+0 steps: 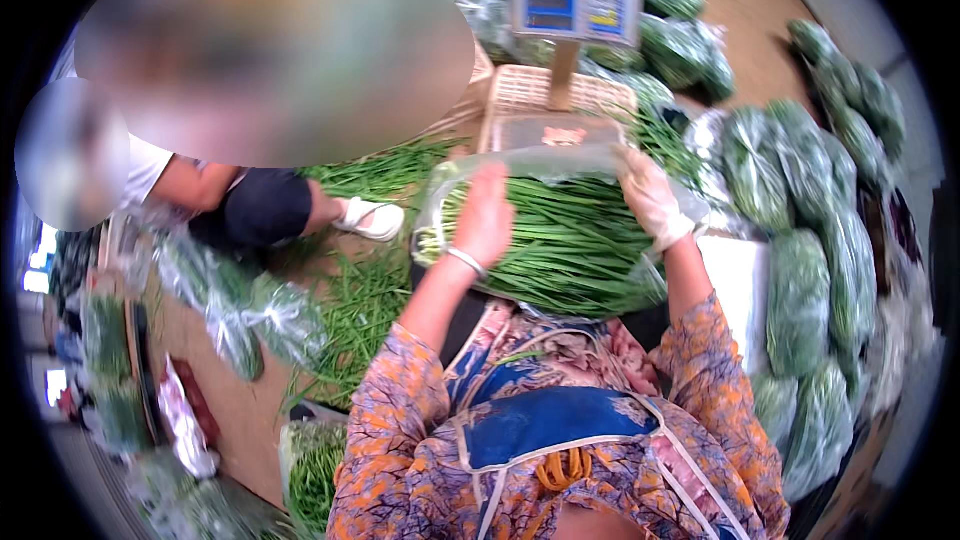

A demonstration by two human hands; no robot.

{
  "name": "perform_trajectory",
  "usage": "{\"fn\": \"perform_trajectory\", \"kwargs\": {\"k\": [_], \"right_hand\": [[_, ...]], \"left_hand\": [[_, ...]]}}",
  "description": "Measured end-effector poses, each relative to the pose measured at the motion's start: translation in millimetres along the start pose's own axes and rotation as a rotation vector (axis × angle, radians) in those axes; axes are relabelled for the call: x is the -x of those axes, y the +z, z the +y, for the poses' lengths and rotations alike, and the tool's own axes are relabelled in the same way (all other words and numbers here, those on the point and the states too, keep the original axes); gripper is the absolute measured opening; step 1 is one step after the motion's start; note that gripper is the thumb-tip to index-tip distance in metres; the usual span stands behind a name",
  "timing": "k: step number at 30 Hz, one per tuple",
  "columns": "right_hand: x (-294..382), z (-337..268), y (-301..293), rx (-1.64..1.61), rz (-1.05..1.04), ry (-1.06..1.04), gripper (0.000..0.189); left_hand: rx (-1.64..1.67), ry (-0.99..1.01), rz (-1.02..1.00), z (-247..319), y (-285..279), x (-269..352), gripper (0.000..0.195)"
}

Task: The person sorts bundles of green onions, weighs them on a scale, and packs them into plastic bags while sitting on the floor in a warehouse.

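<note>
A large bundle of long green stalks, like garlic chives (570,247), lies in a clear plastic bag (540,161) in front of me. Pale cut ends point left and green leaves point right. My left hand (486,216), bare with a bangle at the wrist, rests across the bundle near the pale ends. Its fingertips reach the bag's far edge, and I cannot tell whether they grip it. At the bag's far right corner, my right hand (651,195), in a thin whitish glove, holds the plastic.
Behind the bag stands a scale with a lit display (576,6) and a woven basket (517,86). Bagged greens (799,300) line the right side. Loose stalks (360,315) and knotted bags (281,319) cover floor at left. A seated person's knee (266,204) is nearby.
</note>
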State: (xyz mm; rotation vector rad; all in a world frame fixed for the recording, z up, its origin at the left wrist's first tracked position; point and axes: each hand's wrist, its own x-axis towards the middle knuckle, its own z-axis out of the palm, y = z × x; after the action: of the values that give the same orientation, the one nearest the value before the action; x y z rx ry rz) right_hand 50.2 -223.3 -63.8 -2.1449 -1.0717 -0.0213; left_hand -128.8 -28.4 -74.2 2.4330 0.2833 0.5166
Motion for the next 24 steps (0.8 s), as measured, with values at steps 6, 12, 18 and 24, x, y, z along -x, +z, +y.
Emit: {"fn": "perform_trajectory", "kwargs": {"k": [6,12,18,24], "right_hand": [[-3.8,-13.7,-72.3,0.052,-0.194,0.136,0.028],[-10.3,-20.2,-71.7,-0.03,-0.189,0.14,0.019],[-5.2,-13.8,-66.2,-0.066,-0.252,0.254,0.025],[-1.7,-2.5,-68.1,-0.102,-0.258,0.194,0.022]], "left_hand": [[-0.019,0.026,0.148,28.4,5.2,-41.6,0.043],[-0.015,0.107,-0.242,33.2,67.2,-47.9,0.015],[-0.268,0.035,-0.43,38.8,98.3,-68.8,0.013],[-0.03,0.15,-0.299,39.3,86.3,-57.5,0.005]]}}
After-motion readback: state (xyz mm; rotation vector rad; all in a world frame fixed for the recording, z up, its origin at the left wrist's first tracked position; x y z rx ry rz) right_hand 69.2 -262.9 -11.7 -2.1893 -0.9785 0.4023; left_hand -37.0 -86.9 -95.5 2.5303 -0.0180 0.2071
